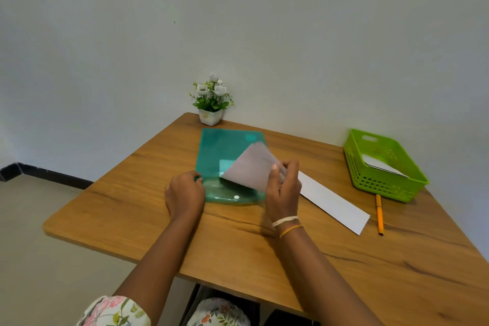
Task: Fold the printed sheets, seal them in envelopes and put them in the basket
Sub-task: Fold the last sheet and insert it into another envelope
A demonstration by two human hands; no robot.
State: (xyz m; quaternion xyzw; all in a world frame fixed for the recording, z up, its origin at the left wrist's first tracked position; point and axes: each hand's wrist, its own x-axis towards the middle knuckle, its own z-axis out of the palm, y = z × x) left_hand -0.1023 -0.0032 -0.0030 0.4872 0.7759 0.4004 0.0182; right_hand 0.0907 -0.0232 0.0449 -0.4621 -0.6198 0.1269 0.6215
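Observation:
A translucent green plastic folder (225,151) lies on the wooden table (158,219), its flap with a white snap button turned toward me. My left hand (185,194) holds the folder's left edge near the flap. My right hand (284,186) pinches a white sheet (251,167), which stands tilted up above the folder's open mouth. A white envelope (336,204) lies flat just right of my right hand. The green basket (383,185) sits at the far right with a white envelope (381,165) inside it.
An orange pen (379,214) lies in front of the basket, right of the envelope. A small white pot of artificial flowers (211,103) stands at the table's back edge against the wall. The table's front edge is close to my lap.

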